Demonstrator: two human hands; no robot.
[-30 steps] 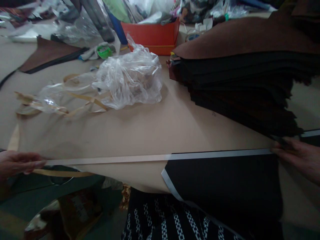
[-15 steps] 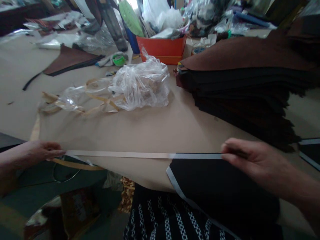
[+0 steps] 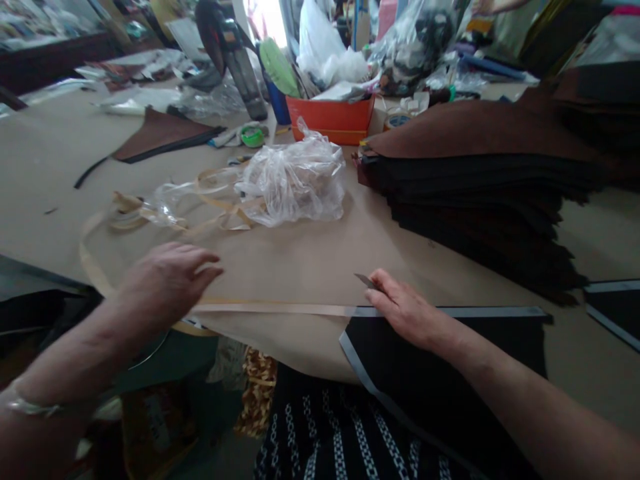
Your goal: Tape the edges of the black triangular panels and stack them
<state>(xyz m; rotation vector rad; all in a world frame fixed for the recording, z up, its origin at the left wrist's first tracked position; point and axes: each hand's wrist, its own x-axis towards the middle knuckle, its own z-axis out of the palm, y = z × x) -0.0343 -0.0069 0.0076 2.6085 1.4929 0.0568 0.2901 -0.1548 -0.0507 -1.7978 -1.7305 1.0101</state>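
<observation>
The right hand [image 3: 400, 304] gripped a blade [image 3: 366, 281] toward ten o'clock; the left hand [image 3: 175, 273] hung loose, empty; tape [image 3: 300, 309] needed flatness.

On the table [image 3: 310, 260], the bag [image 3: 300, 180] had a box [image 3: 330, 121] behind it, a stack of pieces [image 3: 465, 160] to its right, loops of tape [image 3: 225, 205] to its left and a panel [image 3: 425, 373] in front, rightward.

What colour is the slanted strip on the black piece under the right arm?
The slanted strip is light grey; the head view shows it best.
</observation>
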